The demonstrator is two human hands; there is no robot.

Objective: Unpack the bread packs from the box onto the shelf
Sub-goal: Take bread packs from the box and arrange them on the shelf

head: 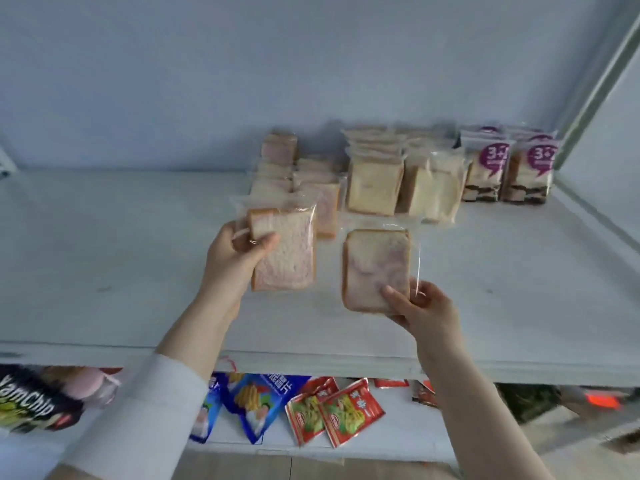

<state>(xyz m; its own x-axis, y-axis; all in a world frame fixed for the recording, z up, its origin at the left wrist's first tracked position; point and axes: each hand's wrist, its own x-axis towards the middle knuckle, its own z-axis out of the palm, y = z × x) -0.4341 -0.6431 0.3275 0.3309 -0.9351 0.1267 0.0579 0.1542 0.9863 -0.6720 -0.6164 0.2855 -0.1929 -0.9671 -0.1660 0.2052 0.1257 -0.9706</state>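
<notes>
My left hand (239, 258) grips a clear pack of pink-swirled bread (287, 251) by its left edge, held over the white shelf (104, 254). My right hand (426, 306) holds a second pink-swirled bread pack (374, 265) by its lower right corner, just above the shelf. Behind them stand rows of pink bread packs (294, 174), plain white bread packs (375, 185) and purple-labelled packs (485, 168) at the back right. The box is out of view.
The shelf's left half is bare white board. A white upright (595, 98) bounds the shelf on the right. Below, a lower shelf holds blue snack bags (249, 403), red sachets (332, 410) and a dark chip bag (31, 400).
</notes>
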